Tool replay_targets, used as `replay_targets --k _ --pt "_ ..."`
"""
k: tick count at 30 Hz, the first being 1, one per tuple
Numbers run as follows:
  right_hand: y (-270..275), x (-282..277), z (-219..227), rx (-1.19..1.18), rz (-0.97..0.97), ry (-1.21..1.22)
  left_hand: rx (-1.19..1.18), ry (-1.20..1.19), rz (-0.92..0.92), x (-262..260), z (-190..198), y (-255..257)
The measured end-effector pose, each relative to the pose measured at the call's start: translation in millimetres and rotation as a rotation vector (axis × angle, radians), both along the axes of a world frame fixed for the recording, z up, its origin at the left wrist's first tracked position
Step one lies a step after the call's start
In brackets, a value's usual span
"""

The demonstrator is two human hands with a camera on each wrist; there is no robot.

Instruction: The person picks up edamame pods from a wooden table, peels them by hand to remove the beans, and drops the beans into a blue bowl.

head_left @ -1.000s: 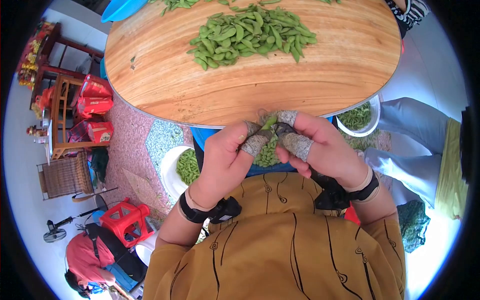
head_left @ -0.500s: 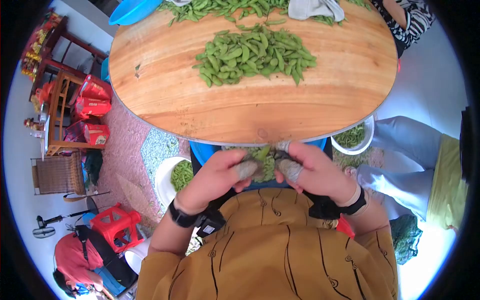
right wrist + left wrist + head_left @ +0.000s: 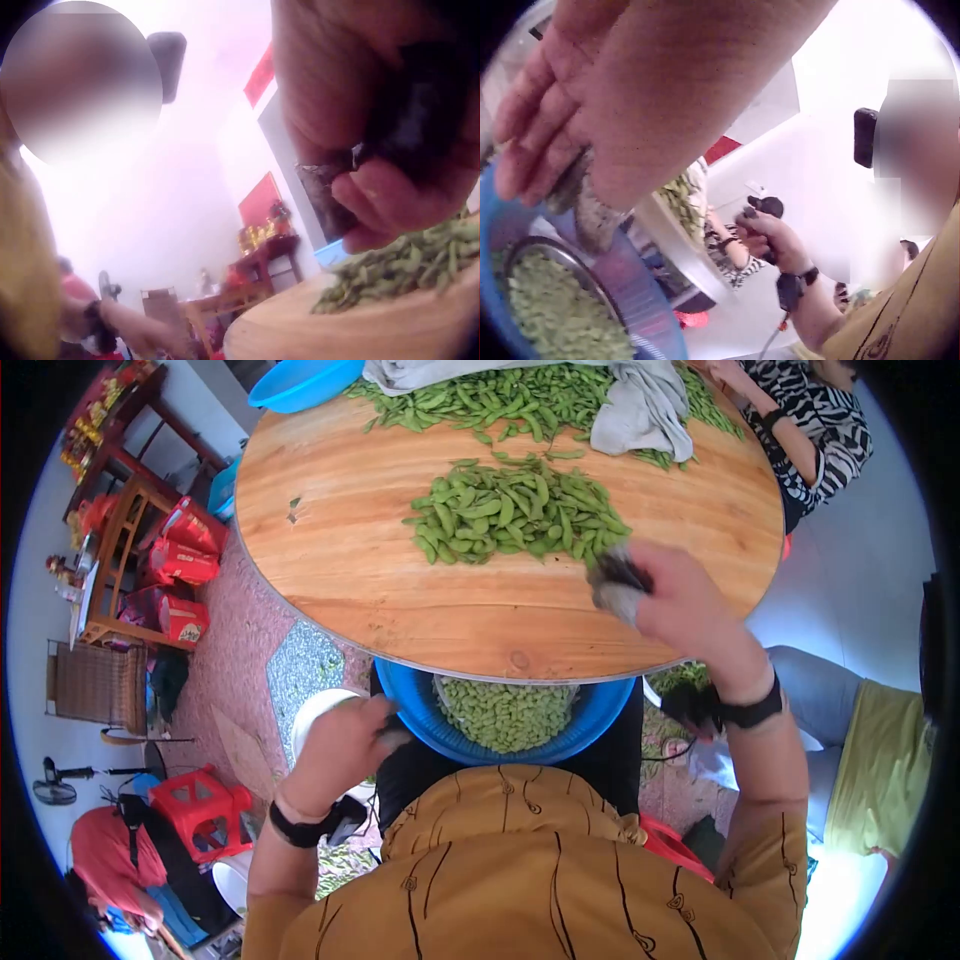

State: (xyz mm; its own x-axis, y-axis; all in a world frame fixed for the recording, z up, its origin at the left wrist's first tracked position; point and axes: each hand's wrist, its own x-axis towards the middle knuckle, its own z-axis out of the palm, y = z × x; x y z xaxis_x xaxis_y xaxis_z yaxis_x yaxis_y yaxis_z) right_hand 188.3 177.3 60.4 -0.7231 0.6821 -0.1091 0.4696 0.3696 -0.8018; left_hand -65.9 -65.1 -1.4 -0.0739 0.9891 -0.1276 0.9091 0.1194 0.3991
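Note:
My right hand, blurred, reaches over the table to the near right edge of a heap of green soybean pods. Grey wrapping covers its thumb and a fingertip, with something dark on the finger. In the right wrist view its other fingers bend loosely above the pods. My left hand hangs beside the white bucket, covering much of it. The left wrist view shows its fingers relaxed, with nothing visible between them. In my lap, a blue basin contains shelled green beans, between the hands.
The round wooden table has more pods at its far side, partly under a grey cloth. A blue bowl sits at the far left. Another person is at the far right; red stools stand left on the floor.
Both hands were together over the basin with a pod between the fingertips. They have parted: the right went forward to the heap, the left back and left toward the bucket. The view tilted up.

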Motion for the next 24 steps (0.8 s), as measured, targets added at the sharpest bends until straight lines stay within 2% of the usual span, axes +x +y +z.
replay_targets --k 2,3,5,9,12,14,16,24 --pt "24 -32 1 0.194 0.119 0.003 0.126 -0.185 0.013 21 6 28" --pt "32 -50 -2 0.204 0.129 0.008 0.137 -0.18 0.023 30 7 38" --pt "45 -86 -10 0.495 0.036 0.005 0.258 -0.172 -0.14 44 8 55" --pt "52 -118 -36 0.625 -0.052 -0.111 0.303 -0.263 -0.137 61 13 70" --pt "47 -100 -44 0.632 0.074 -0.024 0.318 -0.401 -0.039 57 0 70" --pt "28 -86 -41 0.624 0.098 -0.083 0.334 -0.446 -0.01 56 -2 71" --pt "14 -72 -46 0.659 0.106 0.055 0.35 -0.486 0.012 56 -3 74" --pt "6 -42 -49 0.404 -0.02 0.193 0.34 -0.234 0.066 66 -14 90"
